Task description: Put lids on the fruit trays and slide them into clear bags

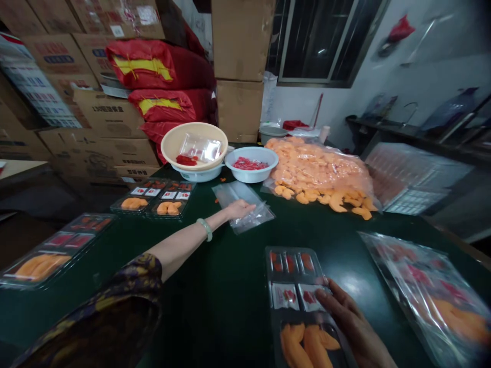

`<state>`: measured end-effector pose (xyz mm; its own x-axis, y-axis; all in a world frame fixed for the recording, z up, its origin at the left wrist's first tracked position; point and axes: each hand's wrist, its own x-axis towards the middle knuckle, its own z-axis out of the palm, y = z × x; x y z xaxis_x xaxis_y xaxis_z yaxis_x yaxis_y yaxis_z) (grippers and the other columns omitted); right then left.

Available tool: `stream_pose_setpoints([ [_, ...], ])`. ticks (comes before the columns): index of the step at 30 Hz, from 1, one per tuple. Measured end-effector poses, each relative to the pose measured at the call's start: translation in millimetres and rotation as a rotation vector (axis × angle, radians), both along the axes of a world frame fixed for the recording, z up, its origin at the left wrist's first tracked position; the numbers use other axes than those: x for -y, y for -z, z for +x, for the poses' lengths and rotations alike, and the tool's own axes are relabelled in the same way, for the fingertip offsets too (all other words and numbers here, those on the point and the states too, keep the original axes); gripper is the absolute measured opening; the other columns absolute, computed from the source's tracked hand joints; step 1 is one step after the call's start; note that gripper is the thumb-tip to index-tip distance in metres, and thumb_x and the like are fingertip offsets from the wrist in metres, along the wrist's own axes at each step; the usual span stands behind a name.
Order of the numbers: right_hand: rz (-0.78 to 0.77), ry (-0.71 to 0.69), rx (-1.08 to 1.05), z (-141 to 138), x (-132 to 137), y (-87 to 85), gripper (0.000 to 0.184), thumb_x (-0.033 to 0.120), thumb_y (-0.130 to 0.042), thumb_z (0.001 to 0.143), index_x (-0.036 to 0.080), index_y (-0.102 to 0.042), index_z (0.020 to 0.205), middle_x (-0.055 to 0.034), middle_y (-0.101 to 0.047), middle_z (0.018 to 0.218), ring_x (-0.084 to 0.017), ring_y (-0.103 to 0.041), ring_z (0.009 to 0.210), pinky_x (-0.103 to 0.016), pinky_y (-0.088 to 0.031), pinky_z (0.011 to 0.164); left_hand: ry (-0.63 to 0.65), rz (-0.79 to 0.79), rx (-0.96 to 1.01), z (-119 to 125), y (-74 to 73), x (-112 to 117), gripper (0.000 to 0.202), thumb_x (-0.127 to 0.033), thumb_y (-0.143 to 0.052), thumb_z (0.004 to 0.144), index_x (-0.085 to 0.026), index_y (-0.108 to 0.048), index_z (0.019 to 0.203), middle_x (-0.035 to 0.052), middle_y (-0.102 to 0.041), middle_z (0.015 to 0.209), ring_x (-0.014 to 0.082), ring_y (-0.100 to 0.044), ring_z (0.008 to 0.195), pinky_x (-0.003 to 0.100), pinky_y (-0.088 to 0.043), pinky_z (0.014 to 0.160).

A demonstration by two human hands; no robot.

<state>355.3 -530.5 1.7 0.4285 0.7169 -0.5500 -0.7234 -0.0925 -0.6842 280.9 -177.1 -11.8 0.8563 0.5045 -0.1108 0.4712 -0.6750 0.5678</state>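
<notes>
My left hand [241,208], with a pale green bangle [205,230] on its wrist, reaches to the table's middle. Its fingers are closed on a clear plastic bag [253,221] in a small pile. My right hand [351,319] grips the right edge of a clear compartment tray [270,312]. Small red pieces [290,262] fill the tray's far compartments, two printed sachets [284,296] lie in the middle, and orange curved pieces [307,345] sit in the near one. To the right lies a similar tray inside a clear bag [429,286].
Similar filled trays [169,202] lie at the left, one [53,250] nearer me. Behind the bags stand a cream basin [166,145] and a light blue bowl [251,175] of red sachets. A large bag of orange pieces [318,166] spills at the back right. Stacked clear trays [410,179] stand beyond.
</notes>
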Motion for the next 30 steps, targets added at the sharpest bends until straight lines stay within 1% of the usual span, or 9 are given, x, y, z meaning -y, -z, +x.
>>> stream_pose_setpoints([
  [3, 0.045, -0.009, 0.02, 0.5, -1.2, -0.6, 0.044, 0.03, -0.079, 0.059, 0.023, -0.057, 0.095, -0.0023, -0.069, 0.072, -0.024, -0.068, 0.067, -0.037, -0.053, 0.065, 0.047, -0.079, -0.075, -0.6, -4.8, -2.5, 0.038, -0.036, -0.044, 0.089, -0.012, -0.056, 0.061, -0.0017, -0.053, 0.054, 0.0074, -0.047, 0.048, 0.021, -0.039, 0.05],
  [6, 0.059, -0.084, 0.056, 5.3, -1.0, -1.2, 0.04, 0.03, -0.079, 0.058, 0.021, -0.061, 0.093, -0.004, -0.07, 0.077, -0.024, -0.068, 0.075, -0.037, -0.052, 0.072, 0.054, -0.102, -0.143, 1.8, -5.6, -1.5, 0.024, -0.033, -0.052, 0.087, -0.011, -0.059, 0.08, -0.001, -0.057, 0.069, 0.0083, -0.053, 0.056, 0.023, -0.046, 0.053],
  [9, 0.112, -0.13, 0.09, 7.3, -0.7, -2.6, 0.037, 0.034, -0.079, 0.058, 0.019, -0.062, 0.088, -0.0053, -0.07, 0.077, -0.026, -0.067, 0.079, -0.039, -0.052, 0.075, 0.007, -0.056, -0.143, 5.1, -2.2, 4.7, 0.023, -0.034, -0.055, 0.086, -0.011, -0.059, 0.09, 0.0018, -0.06, 0.084, 0.0126, -0.058, 0.071, 0.028, -0.05, 0.062],
  [12, 0.14, -0.133, 0.123, 5.1, -0.4, -3.3, 0.038, 0.035, -0.079, 0.059, 0.018, -0.062, 0.088, -0.0033, -0.068, 0.069, -0.024, -0.067, 0.07, -0.038, -0.052, 0.071, -0.056, -0.012, -0.108, 6.5, -0.8, 11.6, 0.027, -0.037, -0.054, 0.086, -0.012, -0.059, 0.095, 0.0033, -0.06, 0.092, 0.0164, -0.059, 0.079, 0.032, -0.051, 0.069],
  [17, 0.161, -0.178, 0.135, 4.5, 0.7, -0.2, 0.033, 0.031, -0.079, 0.06, 0.019, -0.061, 0.085, 0.001, -0.065, 0.062, -0.015, -0.061, 0.05, -0.03, -0.051, 0.06, -0.129, -0.007, -0.039, 3.4, -8.2, 14.9, 0.032, -0.04, -0.05, 0.088, -0.011, -0.058, 0.098, 0.0036, -0.06, 0.09, 0.0154, -0.059, 0.076, 0.031, -0.051, 0.067],
  [22, 0.17, -0.179, 0.13, 9.0, -0.1, 4.8, 0.033, 0.032, -0.078, 0.06, 0.018, -0.06, 0.084, 0.0011, -0.064, 0.061, -0.016, -0.062, 0.053, -0.032, -0.051, 0.062, -0.099, 0.018, -0.01, 0.9, -14.2, 15.6, 0.029, -0.037, -0.05, 0.088, -0.012, -0.057, 0.101, 0.0044, -0.06, 0.091, 0.0141, -0.059, 0.075, 0.03, -0.052, 0.066],
  [24, 0.151, -0.179, 0.152, 10.8, -0.5, 5.1, 0.033, 0.032, -0.078, 0.061, 0.018, -0.06, 0.085, 0.0005, -0.065, 0.061, -0.018, -0.064, 0.057, -0.033, -0.052, 0.064, -0.065, 0.071, -0.006, 0.9, -19.9, 16.3, 0.028, -0.036, -0.051, 0.088, -0.012, -0.057, 0.101, 0.0045, -0.06, 0.093, 0.0141, -0.059, 0.076, 0.031, -0.052, 0.067],
  [27, 0.184, -0.221, 0.148, 12.6, 1.3, 2.5, 0.032, 0.03, -0.077, 0.062, 0.017, -0.061, 0.087, -0.0002, -0.066, 0.064, -0.018, -0.065, 0.06, -0.031, -0.053, 0.064, -0.018, 0.203, 0.04, 0.4, -39.3, 22.4, 0.023, -0.032, -0.051, 0.088, -0.011, -0.058, 0.096, 0.0038, -0.059, 0.088, 0.0137, -0.057, 0.074, 0.03, -0.049, 0.066],
  [30, 0.274, -0.298, 0.127, 10.8, 8.8, -3.8, 0.026, 0.025, -0.074, 0.067, 0.019, -0.058, 0.087, 0.0007, -0.066, 0.067, -0.012, -0.062, 0.052, -0.021, -0.051, 0.053, 0.106, 0.337, 0.111, -1.5, -62.1, 47.3, 0.014, -0.021, -0.049, 0.085, -0.012, -0.059, 0.084, 0.0035, -0.058, 0.075, 0.014, -0.053, 0.069, 0.026, -0.04, 0.062],
])
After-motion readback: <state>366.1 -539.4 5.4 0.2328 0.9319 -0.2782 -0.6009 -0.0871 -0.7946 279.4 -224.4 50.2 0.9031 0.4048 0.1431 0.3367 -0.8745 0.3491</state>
